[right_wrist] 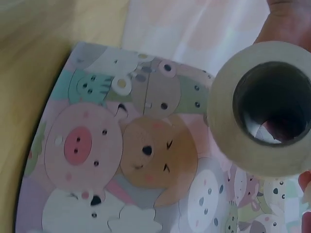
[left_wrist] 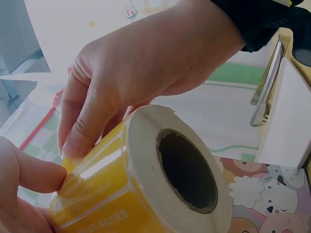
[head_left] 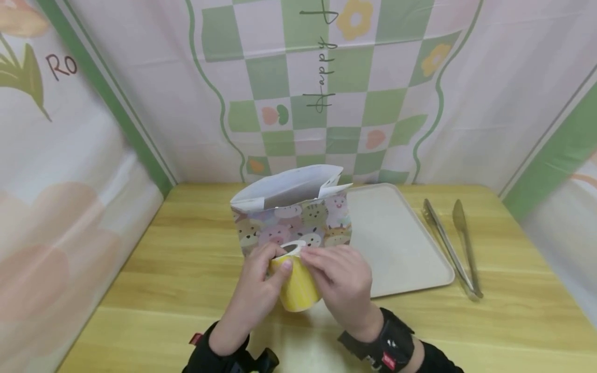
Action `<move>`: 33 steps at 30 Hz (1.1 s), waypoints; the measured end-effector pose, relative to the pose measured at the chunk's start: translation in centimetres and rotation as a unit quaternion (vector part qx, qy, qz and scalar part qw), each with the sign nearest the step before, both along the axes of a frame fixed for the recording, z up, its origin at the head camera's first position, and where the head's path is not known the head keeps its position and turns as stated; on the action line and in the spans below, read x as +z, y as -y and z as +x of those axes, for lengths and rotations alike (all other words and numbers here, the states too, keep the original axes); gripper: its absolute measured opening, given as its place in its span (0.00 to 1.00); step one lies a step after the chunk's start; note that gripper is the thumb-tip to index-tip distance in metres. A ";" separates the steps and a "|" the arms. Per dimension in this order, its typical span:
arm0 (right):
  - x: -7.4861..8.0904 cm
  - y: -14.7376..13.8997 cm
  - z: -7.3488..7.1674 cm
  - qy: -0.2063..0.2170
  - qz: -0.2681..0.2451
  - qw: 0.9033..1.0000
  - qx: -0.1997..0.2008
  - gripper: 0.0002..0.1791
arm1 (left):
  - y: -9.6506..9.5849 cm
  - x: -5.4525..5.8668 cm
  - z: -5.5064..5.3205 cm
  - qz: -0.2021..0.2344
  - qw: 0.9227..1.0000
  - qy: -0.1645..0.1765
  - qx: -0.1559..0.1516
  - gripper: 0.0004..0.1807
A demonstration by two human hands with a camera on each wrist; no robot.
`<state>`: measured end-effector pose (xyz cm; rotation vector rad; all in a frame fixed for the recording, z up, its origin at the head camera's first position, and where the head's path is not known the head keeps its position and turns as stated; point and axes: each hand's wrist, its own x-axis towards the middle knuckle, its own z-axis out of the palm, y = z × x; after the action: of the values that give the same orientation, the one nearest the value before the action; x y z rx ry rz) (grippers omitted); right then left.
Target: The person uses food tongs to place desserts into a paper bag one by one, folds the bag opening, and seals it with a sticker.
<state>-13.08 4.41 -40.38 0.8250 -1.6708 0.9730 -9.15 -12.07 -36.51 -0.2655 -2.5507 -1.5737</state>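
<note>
A roll of yellow labels [head_left: 300,287] with a hollow dark core is held up in front of the paper bag. My left hand [head_left: 258,282] grips the roll from its left side, thumb on the yellow face. In the left wrist view, part of the left hand [left_wrist: 24,191] shows at the lower left. My right hand [head_left: 342,277] pinches at the roll's upper right edge; seen from the left wrist, the right hand [left_wrist: 141,58] has its thumb and fingers on the yellow label surface. The roll's pale end [right_wrist: 221,111] faces the right wrist camera.
An open paper bag [head_left: 326,217] printed with cartoon animals stands right behind the roll. A beige tray [head_left: 401,243] lies to its right, partly hidden by the bag. Metal tongs [head_left: 450,243] lie on the wooden table [head_left: 177,259] beyond the tray. Printed curtains [head_left: 154,93] hang around the table.
</note>
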 end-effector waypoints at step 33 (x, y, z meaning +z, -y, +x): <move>0.5 -1.5 0.6 -0.136 0.061 0.977 0.155 0.14 | 2.3 0.2 0.3 0.022 0.996 0.063 0.060 0.05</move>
<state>-12.52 5.87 -39.89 1.2708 -1.4012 0.9220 -8.83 -14.42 -36.30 -0.0082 -2.5651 -1.6475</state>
